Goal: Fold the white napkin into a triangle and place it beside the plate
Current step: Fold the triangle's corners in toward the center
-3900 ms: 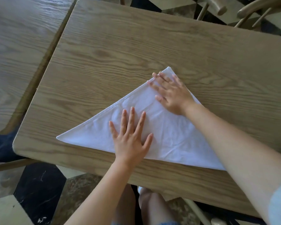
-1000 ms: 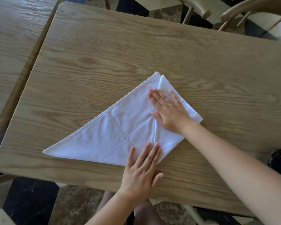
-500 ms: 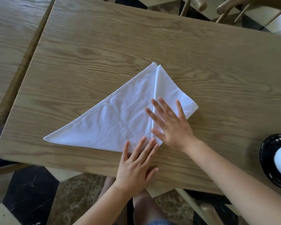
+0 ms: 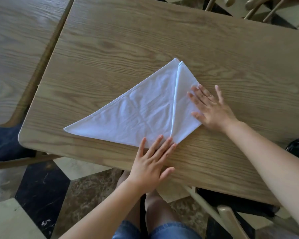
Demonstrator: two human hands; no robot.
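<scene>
The white napkin (image 4: 141, 111) lies flat on the wooden table (image 4: 162, 40) as a wide triangle, with its right corner folded over toward the top point. My left hand (image 4: 154, 161) rests flat with spread fingers, its fingertips on the napkin's lower point where the fold line ends. My right hand (image 4: 212, 109) lies flat on the folded flap's right edge, partly on the table. A black plate (image 4: 295, 145) with something white on it shows at the right frame edge, mostly cut off.
A second wooden table (image 4: 16, 49) stands to the left across a narrow gap. Wooden chair parts (image 4: 259, 7) are past the table's far right. My knees in denim shorts (image 4: 155, 230) and a patterned floor are below the table's near edge.
My right hand slid right from the fold line to the flap's outer edge. My left hand stayed at the lower point. About four seconds ago the napkin was a plain triangle without the folded corner.
</scene>
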